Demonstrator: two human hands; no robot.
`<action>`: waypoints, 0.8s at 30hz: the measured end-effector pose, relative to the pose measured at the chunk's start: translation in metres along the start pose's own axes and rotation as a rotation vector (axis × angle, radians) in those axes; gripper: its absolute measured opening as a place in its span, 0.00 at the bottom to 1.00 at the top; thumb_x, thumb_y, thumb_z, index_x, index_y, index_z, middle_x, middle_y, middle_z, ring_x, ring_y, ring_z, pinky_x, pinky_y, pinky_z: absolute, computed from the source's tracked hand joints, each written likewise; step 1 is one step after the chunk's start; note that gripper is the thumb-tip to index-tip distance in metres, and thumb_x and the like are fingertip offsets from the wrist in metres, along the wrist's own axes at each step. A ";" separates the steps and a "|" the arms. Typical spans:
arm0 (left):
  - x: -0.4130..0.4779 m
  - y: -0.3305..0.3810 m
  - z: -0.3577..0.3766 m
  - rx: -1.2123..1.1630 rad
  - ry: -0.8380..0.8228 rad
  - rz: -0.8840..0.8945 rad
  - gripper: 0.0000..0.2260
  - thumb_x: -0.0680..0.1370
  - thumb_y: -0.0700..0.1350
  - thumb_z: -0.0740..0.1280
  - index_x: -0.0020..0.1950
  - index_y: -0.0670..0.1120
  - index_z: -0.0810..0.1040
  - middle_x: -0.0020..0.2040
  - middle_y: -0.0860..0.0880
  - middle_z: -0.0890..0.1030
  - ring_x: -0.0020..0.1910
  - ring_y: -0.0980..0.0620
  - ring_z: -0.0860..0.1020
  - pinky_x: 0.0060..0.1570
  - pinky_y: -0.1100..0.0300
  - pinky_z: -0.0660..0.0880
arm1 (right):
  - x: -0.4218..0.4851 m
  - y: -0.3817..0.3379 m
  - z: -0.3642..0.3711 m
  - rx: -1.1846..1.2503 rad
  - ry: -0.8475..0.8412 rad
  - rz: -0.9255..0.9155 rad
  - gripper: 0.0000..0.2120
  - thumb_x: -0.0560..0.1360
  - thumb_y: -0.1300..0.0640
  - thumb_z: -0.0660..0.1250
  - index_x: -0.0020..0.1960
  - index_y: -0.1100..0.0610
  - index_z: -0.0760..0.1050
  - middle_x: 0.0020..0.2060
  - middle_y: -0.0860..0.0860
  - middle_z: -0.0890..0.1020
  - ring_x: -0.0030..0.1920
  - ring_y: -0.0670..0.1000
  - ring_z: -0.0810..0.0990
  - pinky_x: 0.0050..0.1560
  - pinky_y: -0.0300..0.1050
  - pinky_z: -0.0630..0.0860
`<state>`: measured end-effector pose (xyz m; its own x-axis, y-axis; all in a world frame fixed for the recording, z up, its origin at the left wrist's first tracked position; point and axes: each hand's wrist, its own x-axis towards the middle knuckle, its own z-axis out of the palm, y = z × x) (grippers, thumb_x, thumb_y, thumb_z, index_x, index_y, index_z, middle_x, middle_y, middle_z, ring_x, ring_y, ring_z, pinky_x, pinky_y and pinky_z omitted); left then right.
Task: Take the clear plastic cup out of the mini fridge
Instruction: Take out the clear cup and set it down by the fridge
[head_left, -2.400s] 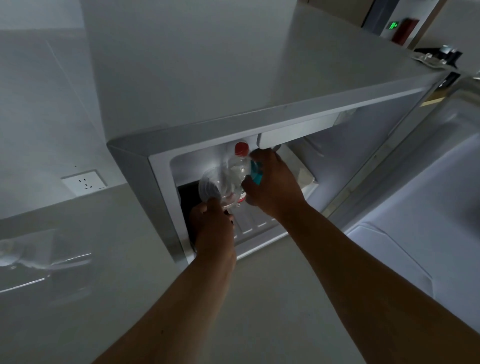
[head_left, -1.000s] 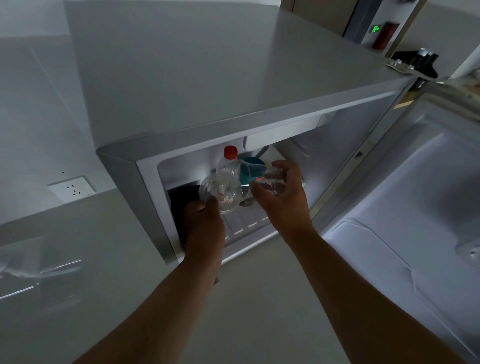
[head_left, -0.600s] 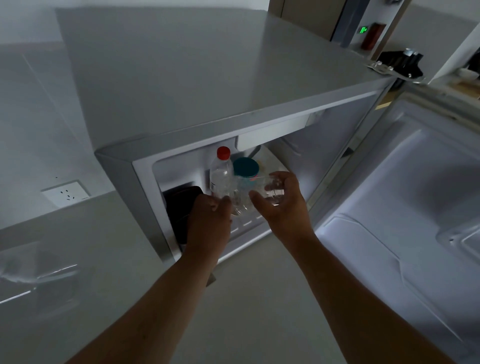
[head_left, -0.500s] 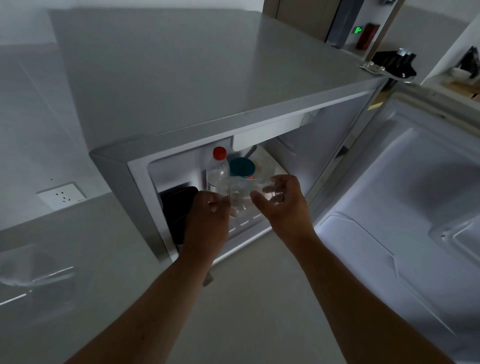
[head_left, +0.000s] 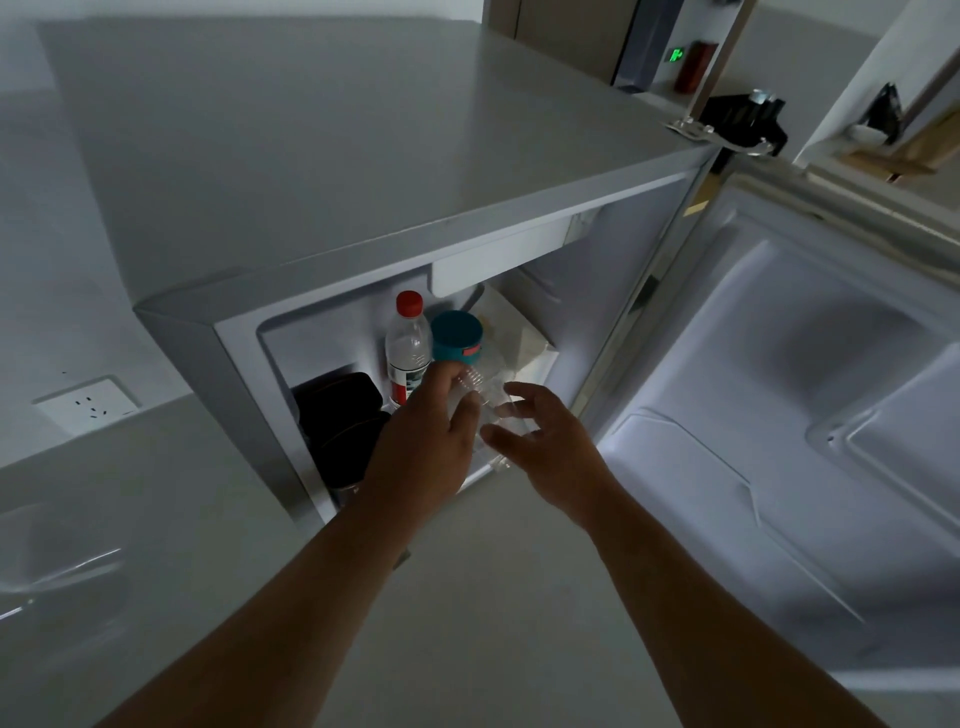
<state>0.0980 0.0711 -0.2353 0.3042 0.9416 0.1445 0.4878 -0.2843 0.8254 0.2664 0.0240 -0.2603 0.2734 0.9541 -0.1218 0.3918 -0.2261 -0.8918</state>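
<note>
The grey mini fridge (head_left: 363, 156) stands with its door (head_left: 779, 426) swung wide to the right. The clear plastic cup (head_left: 491, 402) is at the front of the opening, tilted, just above the shelf edge. My left hand (head_left: 423, 452) is wrapped around the cup's left side, thumb across its front. My right hand (head_left: 553, 447) is beside the cup on the right with fingers spread; its fingertips are close to the cup wall, and I cannot tell whether they touch.
Behind the cup stand a water bottle with a red cap (head_left: 409, 345) and a teal-lidded jar (head_left: 457, 335). Black containers (head_left: 340, 421) fill the fridge's left side. A wall socket (head_left: 85, 405) is at the left. The floor lies below my arms.
The cup has come forward from among the bottle and jar to the fridge's front edge. My right hand, which gripped the cup earlier, has spread its fingers, and my left hand has closed further around it.
</note>
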 end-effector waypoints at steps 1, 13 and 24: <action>-0.001 -0.001 0.001 0.033 -0.012 0.017 0.13 0.85 0.50 0.63 0.68 0.50 0.72 0.67 0.48 0.81 0.64 0.46 0.81 0.56 0.57 0.76 | -0.003 0.001 0.002 -0.023 -0.011 0.006 0.28 0.73 0.36 0.76 0.70 0.37 0.71 0.58 0.35 0.81 0.51 0.45 0.85 0.49 0.41 0.82; -0.020 -0.009 0.007 0.187 -0.088 0.163 0.16 0.82 0.52 0.67 0.69 0.51 0.74 0.68 0.49 0.79 0.61 0.47 0.80 0.51 0.56 0.76 | -0.018 -0.005 0.007 0.600 -0.152 0.395 0.24 0.75 0.41 0.67 0.67 0.51 0.77 0.63 0.53 0.82 0.52 0.65 0.86 0.52 0.60 0.84; -0.021 0.003 0.016 0.057 0.026 0.177 0.08 0.83 0.47 0.65 0.58 0.44 0.77 0.58 0.47 0.77 0.51 0.51 0.79 0.42 0.75 0.71 | -0.008 -0.014 0.007 0.582 -0.031 0.436 0.27 0.68 0.43 0.68 0.65 0.52 0.77 0.63 0.59 0.82 0.57 0.63 0.83 0.61 0.64 0.82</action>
<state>0.1057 0.0474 -0.2449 0.3685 0.8802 0.2991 0.4745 -0.4547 0.7537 0.2529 0.0213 -0.2498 0.2695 0.8081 -0.5238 -0.2807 -0.4544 -0.8454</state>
